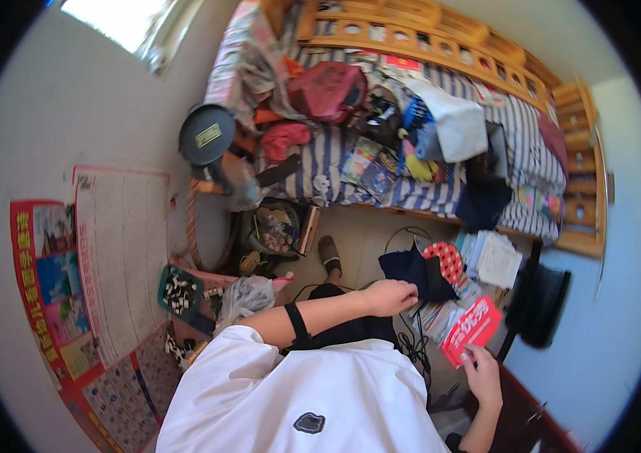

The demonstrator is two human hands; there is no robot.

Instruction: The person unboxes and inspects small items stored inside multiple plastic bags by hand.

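Observation:
My left hand (393, 298) reaches across from the left, fingers curled, overlapping the lower left edge of a navy cloth (402, 272); whether it grips the cloth cannot be told. At the lower right, my right hand (483, 376) holds a red booklet or card (472, 328) with large white writing by its near corner. The booklet is tilted over a row of books and papers (438, 320) standing below the cloth. A red patterned round item (444, 261) lies against the cloth's right side. Loose black cables (414, 348) hang left of the booklet.
Ahead is a wooden bed (581, 238) with striped bedding, bags and clothes. A paper stack (499, 260) sits beside a black panel-like object (541, 308) on the right. On the left are a bin (275, 226), a plastic bag (247, 297) and a green tray (182, 290) of small pieces.

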